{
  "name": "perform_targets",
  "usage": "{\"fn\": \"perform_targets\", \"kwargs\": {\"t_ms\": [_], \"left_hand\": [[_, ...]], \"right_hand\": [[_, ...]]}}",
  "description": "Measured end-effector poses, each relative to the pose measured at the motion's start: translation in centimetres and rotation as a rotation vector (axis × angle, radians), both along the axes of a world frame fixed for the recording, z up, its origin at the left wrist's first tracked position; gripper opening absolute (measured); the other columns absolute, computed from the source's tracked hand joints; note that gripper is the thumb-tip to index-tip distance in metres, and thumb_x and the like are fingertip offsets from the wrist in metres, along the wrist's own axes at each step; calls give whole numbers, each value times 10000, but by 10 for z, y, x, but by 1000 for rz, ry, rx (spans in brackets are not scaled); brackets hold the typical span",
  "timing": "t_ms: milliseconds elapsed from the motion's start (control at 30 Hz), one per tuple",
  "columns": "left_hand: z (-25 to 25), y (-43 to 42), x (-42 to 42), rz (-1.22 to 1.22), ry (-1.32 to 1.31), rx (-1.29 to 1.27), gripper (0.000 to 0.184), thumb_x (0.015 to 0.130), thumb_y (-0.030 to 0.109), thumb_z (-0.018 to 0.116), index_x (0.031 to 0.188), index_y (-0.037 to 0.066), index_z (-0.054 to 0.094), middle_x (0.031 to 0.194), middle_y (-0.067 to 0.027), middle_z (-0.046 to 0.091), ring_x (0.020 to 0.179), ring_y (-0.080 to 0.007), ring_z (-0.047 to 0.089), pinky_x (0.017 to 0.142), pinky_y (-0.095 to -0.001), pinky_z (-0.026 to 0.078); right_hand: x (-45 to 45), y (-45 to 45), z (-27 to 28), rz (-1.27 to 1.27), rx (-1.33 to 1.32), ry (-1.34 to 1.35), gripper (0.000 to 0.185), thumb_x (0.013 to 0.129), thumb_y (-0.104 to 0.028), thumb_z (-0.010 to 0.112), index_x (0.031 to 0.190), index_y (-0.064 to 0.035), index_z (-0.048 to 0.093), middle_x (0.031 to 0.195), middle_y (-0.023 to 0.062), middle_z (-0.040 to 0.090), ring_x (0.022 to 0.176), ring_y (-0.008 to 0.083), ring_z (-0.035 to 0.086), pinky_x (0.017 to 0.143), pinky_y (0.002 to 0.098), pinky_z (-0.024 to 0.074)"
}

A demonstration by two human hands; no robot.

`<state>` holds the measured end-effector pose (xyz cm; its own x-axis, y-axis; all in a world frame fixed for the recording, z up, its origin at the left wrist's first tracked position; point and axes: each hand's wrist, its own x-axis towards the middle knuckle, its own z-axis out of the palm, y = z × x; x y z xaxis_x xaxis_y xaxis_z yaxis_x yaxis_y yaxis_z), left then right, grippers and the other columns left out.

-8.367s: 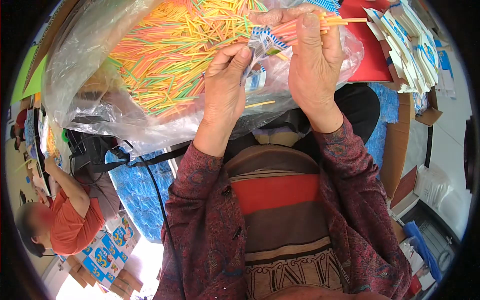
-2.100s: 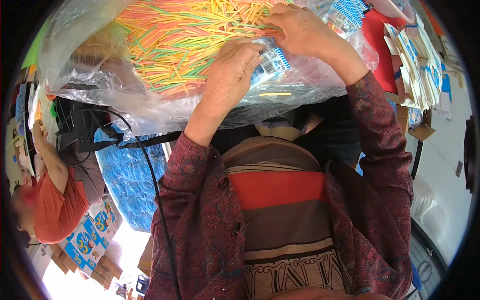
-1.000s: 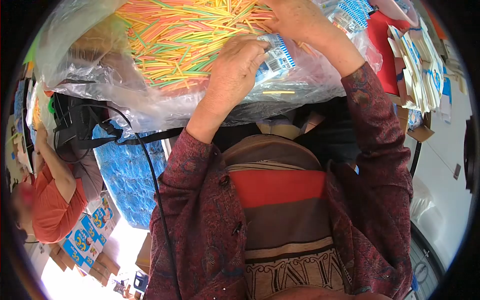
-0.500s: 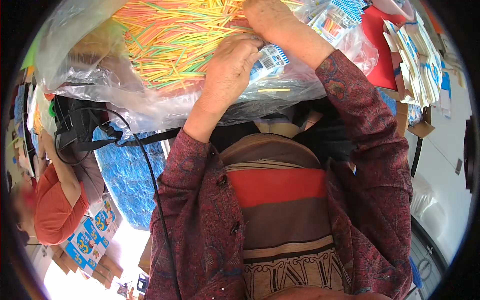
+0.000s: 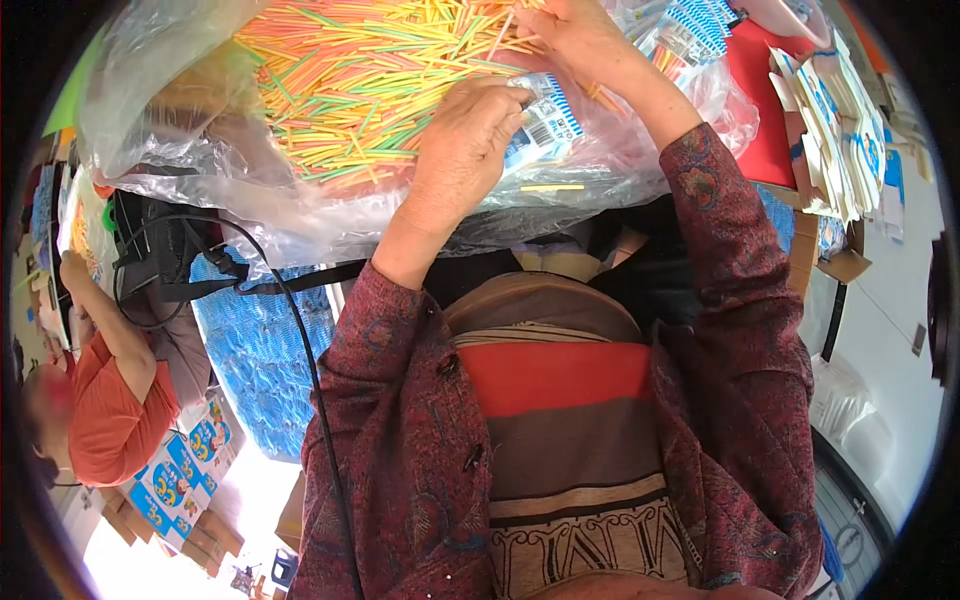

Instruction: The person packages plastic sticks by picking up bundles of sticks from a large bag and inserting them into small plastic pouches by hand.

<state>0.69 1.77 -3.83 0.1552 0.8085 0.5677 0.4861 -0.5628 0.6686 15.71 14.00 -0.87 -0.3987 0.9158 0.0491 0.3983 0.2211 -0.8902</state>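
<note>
My left hand (image 5: pixel 468 138) is closed, pinching the edge of a small blue-and-white printed plastic packet (image 5: pixel 548 125) with a barcode. To its upper right, my right hand (image 5: pixel 580 42) has its fingers curled around a few thin coloured sticks (image 5: pixel 603 97). Their ends poke out below the palm, and a pale stick shows by the fingertips. Both hands are over a large heap of thin pink, yellow and green sticks (image 5: pixel 350 90), which lies on a clear plastic sheet (image 5: pixel 250 205). One loose yellow stick (image 5: pixel 552 187) rests on the sheet nearer my body.
Filled packets (image 5: pixel 685 45) lie to the right of my right hand. Beyond them are a red surface (image 5: pixel 755 110) and a stack of folded cartons (image 5: pixel 830 130). A black cable (image 5: pixel 300 330) hangs at left. Another person in an orange shirt (image 5: pixel 115 410) sits far left.
My right hand has moved right, away from the packet, and the sticks in it now show. The packet is tilted more upright and more visible. My left hand has barely moved.
</note>
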Motion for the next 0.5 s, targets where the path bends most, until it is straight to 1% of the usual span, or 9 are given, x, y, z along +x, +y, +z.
{"fn": "perform_targets", "kwargs": {"t_ms": [67,100,167,233,300,367,467,500], "left_hand": [[0,0,0,2,10,-15,96,838,62,673,848,27,584,986,-91,690,983,-310,621,869,-395,494],[0,0,1,1,9,-15,96,838,62,673,848,27,584,986,-91,690,983,-310,621,869,-395,494],[0,0,1,8,-1,-19,99,836,66,676,845,27,585,984,-91,691,989,-309,621,869,-395,494],[0,0,0,13,-4,-19,101,835,68,678,843,27,586,983,-91,692,991,-308,620,870,-395,494],[-1,0,0,8,3,-24,101,833,66,680,842,27,587,981,-90,693,996,-307,620,870,-394,494],[-1,0,0,5,6,-21,102,832,66,681,842,27,588,979,-89,693,998,-307,619,871,-394,494],[0,-1,-2,-11,46,-54,69,889,59,642,908,19,588,1053,-76,693,1062,-276,615,885,-356,492],[-1,-1,-2,-11,47,-52,69,889,59,642,908,19,588,1053,-76,693,1062,-276,615,885,-356,492]], "right_hand": [[-10,-23,27,-115,-494,541,175,977,-138,541,1105,-23,573,1037,104,640,887,181,625,665,315,517],[-9,-26,28,-117,-493,541,175,977,-138,541,1105,-23,573,1037,104,640,887,181,625,665,315,517],[-9,-28,29,-91,-417,597,135,982,-93,523,1090,-33,580,998,41,623,878,118,597,645,277,499],[-7,-25,26,-77,-378,628,124,985,-71,514,1082,-38,584,979,10,614,874,86,584,635,258,490],[4,-13,11,-62,-250,323,114,981,-72,522,1064,-37,593,952,6,610,869,95,581,651,265,491],[9,-5,-2,-56,-180,171,109,979,-72,526,1054,-36,597,938,4,608,866,100,579,659,269,491],[9,-1,-20,-41,99,561,90,970,-83,546,1011,-35,609,878,1,589,797,106,567,660,259,474],[10,-2,-26,-40,101,562,90,970,-83,546,1011,-35,609,878,1,589,797,106,567,660,259,474]]}}
